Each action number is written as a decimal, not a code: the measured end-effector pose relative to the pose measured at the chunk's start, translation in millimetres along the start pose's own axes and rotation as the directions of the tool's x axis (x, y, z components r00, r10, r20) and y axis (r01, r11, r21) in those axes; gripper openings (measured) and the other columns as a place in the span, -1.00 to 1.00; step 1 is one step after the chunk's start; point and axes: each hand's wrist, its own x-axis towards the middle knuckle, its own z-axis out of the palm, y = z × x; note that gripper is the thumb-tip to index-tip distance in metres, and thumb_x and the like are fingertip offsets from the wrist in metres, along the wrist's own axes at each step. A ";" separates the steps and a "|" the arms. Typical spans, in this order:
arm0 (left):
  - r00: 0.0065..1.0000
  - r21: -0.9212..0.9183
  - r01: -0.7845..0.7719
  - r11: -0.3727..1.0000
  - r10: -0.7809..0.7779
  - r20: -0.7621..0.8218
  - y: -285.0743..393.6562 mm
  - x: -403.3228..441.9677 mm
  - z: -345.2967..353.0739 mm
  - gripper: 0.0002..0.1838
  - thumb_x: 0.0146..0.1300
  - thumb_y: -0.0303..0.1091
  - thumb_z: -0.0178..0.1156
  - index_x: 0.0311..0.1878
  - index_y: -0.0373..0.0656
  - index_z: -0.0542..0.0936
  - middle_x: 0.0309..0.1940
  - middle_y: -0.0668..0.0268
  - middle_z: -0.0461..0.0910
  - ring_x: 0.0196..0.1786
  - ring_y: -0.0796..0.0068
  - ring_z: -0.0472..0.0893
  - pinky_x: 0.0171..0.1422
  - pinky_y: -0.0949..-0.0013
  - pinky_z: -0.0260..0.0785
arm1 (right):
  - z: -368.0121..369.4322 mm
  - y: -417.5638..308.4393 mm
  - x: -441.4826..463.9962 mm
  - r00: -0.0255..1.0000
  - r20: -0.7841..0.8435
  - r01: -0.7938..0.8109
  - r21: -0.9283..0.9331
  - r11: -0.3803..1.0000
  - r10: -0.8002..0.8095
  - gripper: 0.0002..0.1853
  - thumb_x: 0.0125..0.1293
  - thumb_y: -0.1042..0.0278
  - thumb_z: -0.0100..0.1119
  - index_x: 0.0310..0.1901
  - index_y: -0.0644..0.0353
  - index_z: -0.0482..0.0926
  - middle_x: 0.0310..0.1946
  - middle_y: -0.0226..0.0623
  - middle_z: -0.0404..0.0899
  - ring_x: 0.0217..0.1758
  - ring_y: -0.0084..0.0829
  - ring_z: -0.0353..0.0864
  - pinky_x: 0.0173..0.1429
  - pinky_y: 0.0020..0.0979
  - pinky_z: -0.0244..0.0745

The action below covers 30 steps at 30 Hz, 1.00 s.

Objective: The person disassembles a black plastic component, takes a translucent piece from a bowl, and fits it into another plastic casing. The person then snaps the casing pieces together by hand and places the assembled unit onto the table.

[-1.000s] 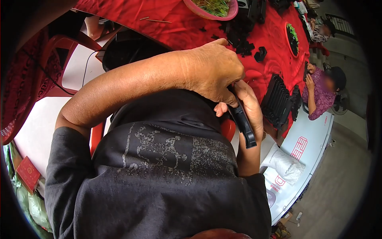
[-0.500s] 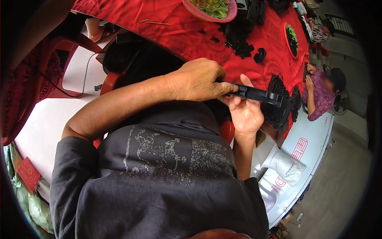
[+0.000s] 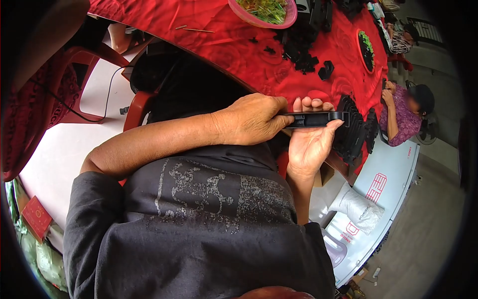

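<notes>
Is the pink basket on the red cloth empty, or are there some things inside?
Not empty: green and yellowish pieces lie inside the pink basket. How full, I cannot tell.

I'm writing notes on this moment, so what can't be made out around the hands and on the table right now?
In the head view:
- Black part: one end is hidden by the grip of the left hand, much of its underside by the right hand.
- Left fingertips: mostly hidden behind that hand.
- Pink basket: cut off by the top edge.
- Black pieces: too small to identify.
</notes>
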 end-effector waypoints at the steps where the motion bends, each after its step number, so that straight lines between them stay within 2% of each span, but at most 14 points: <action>1: 1.000 -0.016 -0.009 1.000 0.008 -0.023 -0.3 0.2 1.8 -0.67 0.44 -0.18 0.12 -0.09 -0.34 0.55 -0.48 0.12 0.63 -0.35 0.17 0.69 -0.23 0.17 0.49 | 0.6 -0.5 0.2 1.000 0.001 0.003 -0.010 1.000 -0.003 -0.50 0.46 -0.13 0.01 0.07 0.21 0.38 0.02 -0.07 0.51 0.18 -0.11 0.55 0.44 0.06 0.33; 6: 0.997 -0.040 -0.031 0.999 0.028 -0.074 1.5 2.2 6.1 -0.67 0.44 -0.19 0.13 -0.09 -0.35 0.55 -0.47 0.12 0.63 -0.35 0.21 0.69 -0.23 0.19 0.49 | 9.5 -1.7 2.4 1.000 -0.004 0.007 -0.051 0.999 -0.007 -0.51 0.48 -0.15 -0.04 0.04 0.20 0.38 -0.07 -0.14 0.52 0.09 -0.15 0.57 0.42 0.08 0.33; 9: 0.998 -0.097 -0.009 0.995 0.004 -0.060 2.1 2.8 6.3 -0.66 0.45 -0.18 0.12 -0.08 -0.35 0.56 -0.49 0.18 0.63 -0.39 0.32 0.67 -0.26 0.25 0.49 | 9.9 -0.5 3.6 0.999 0.033 -0.015 0.017 1.000 0.014 -0.51 0.49 -0.15 -0.07 0.03 0.20 0.37 -0.13 -0.18 0.51 0.01 -0.19 0.56 0.42 0.08 0.31; 12: 0.996 -0.184 0.087 0.979 -0.081 0.038 7.3 2.7 0.8 -0.65 0.47 -0.17 0.09 -0.08 -0.34 0.57 -0.51 0.25 0.61 -0.44 0.46 0.63 -0.31 0.32 0.46 | 12.2 -0.4 4.1 0.999 0.039 -0.019 -0.001 1.000 0.019 -0.51 0.50 -0.15 -0.08 0.02 0.19 0.38 -0.17 -0.20 0.51 -0.02 -0.21 0.55 0.43 0.09 0.29; 15: 0.994 -0.230 0.098 0.968 -0.083 0.074 6.5 3.1 -0.3 -0.65 0.49 -0.16 0.07 -0.09 -0.33 0.58 -0.54 0.31 0.59 -0.49 0.56 0.58 -0.35 0.39 0.44 | 16.8 -1.8 3.8 0.999 0.039 -0.013 -0.057 0.998 0.015 -0.52 0.51 -0.15 -0.10 0.02 0.19 0.38 -0.18 -0.20 0.51 -0.01 -0.21 0.54 0.43 0.11 0.28; 21: 0.962 -0.344 0.269 0.900 -0.231 0.147 10.2 0.3 -1.7 -0.69 0.46 -0.19 0.10 -0.14 -0.30 0.61 -0.57 0.34 0.58 -0.52 0.60 0.56 -0.36 0.42 0.43 | 21.2 -1.1 1.4 0.999 0.038 -0.018 -0.070 0.997 0.020 -0.53 0.51 -0.15 -0.11 0.00 0.17 0.38 -0.21 -0.22 0.50 -0.05 -0.22 0.53 0.44 0.11 0.26; 24: 0.959 -0.342 0.280 0.897 -0.246 0.139 14.0 -2.4 -3.1 -0.69 0.46 -0.19 0.10 -0.13 -0.30 0.62 -0.57 0.35 0.58 -0.51 0.61 0.55 -0.35 0.44 0.42 | 22.3 1.1 0.9 0.998 0.064 -0.023 -0.032 0.999 0.025 -0.54 0.52 -0.15 -0.11 -0.01 0.17 0.38 -0.23 -0.24 0.48 -0.07 -0.24 0.52 0.44 0.10 0.26; 30: 0.972 -0.416 0.237 0.878 -0.211 0.108 6.7 -3.9 3.9 -0.67 0.48 -0.18 0.10 -0.06 -0.32 0.61 -0.56 0.34 0.58 -0.51 0.63 0.53 -0.35 0.46 0.40 | 24.2 1.7 0.3 0.999 0.030 -0.017 -0.069 0.997 0.019 -0.54 0.52 -0.15 -0.11 -0.02 0.16 0.39 -0.24 -0.24 0.49 -0.07 -0.24 0.52 0.45 0.10 0.24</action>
